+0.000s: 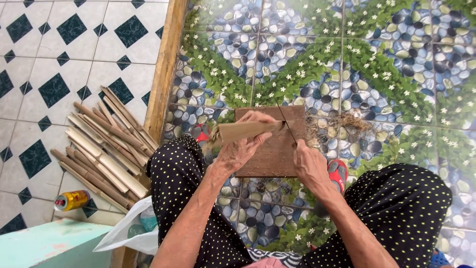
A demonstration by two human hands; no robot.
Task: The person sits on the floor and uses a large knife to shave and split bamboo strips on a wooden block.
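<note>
My left hand (pixel 243 144) grips a short split piece of bamboo (pixel 243 130), held level over a brown wooden board (pixel 277 156) on the floor. My right hand (pixel 310 166) holds a thin dark blade (pixel 287 124) whose edge is set into the right end of the bamboo piece. Both hands are above the board, between my knees in black dotted trousers. The handle of the blade is hidden inside my right hand.
A pile of split bamboo pieces (pixel 106 146) lies on the white and dark tiled floor at the left. A wooden strip (pixel 166 64) divides that floor from the pebble-pattern tiles. Fibre shavings (pixel 342 124) lie right of the board. A can (pixel 72 200), a white plastic bag (pixel 131 231) and red sandals (pixel 338 173) are nearby.
</note>
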